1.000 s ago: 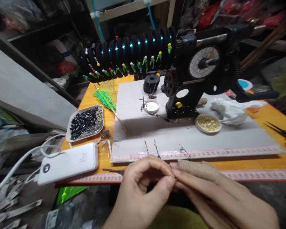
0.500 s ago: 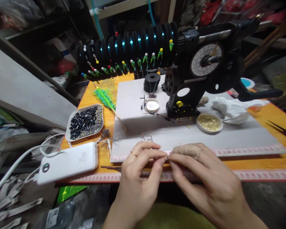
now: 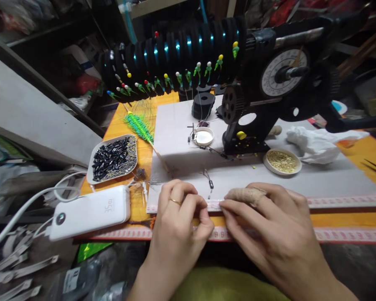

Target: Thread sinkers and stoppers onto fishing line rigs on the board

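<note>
My left hand (image 3: 180, 217) is curled closed at the front edge of the grey mat (image 3: 269, 179), a ring on one finger, thumb pressed to the fingers. My right hand (image 3: 269, 225) is beside it, its bandaged forefinger and thumb pinched together on something too thin to make out. The two hands' fingertips are a small gap apart over the pink measuring tape (image 3: 332, 201). A small black bead on fine line (image 3: 210, 183) lies on the mat just beyond the hands.
A black winding machine with a dial (image 3: 282, 79) and a foam roller stuck with pins (image 3: 181, 54) stand at the back. A tray of black tubes (image 3: 114, 159), a white power bank (image 3: 89, 212), a dish of gold beads (image 3: 282, 161), crumpled tissue (image 3: 316, 142) and a small white cup (image 3: 203, 136) sit around.
Both hands have moved forward from below the table edge onto the mat's front edge and drawn slightly apart. The view has shifted closer, and the small floats on the mat are gone from sight.
</note>
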